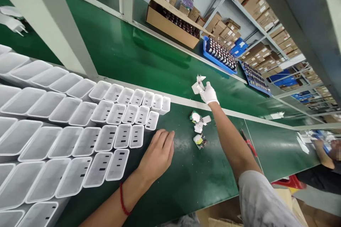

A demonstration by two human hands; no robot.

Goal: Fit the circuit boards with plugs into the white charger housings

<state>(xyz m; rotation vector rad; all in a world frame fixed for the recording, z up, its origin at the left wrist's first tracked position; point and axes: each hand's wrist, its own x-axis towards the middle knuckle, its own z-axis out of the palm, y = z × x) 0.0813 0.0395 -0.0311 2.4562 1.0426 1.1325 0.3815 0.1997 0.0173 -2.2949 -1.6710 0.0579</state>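
My left hand (158, 152), bare, rests on the green bench beside the rows of white plastic housings (137, 136). Its fingers are loosely bent, and nothing shows in them. At the strip along the bench's back, my right hand (209, 95), in a white glove, is closed on a white charger plug piece (197, 87) with pins at its top; its exact shape is partly hidden by the fingers. Below that hand lie more white plug parts (198, 126) with a circuit board among them. Closer to me is a bare circuit board (199, 141) with a yellow component.
Red-handled pliers (250, 145) lie right of my right forearm. Behind stand an open cardboard box (173, 24) and blue trays (220, 56) of small parts. A metal post (71, 31) rises at left. Another person's arm (323, 154) is at far right.
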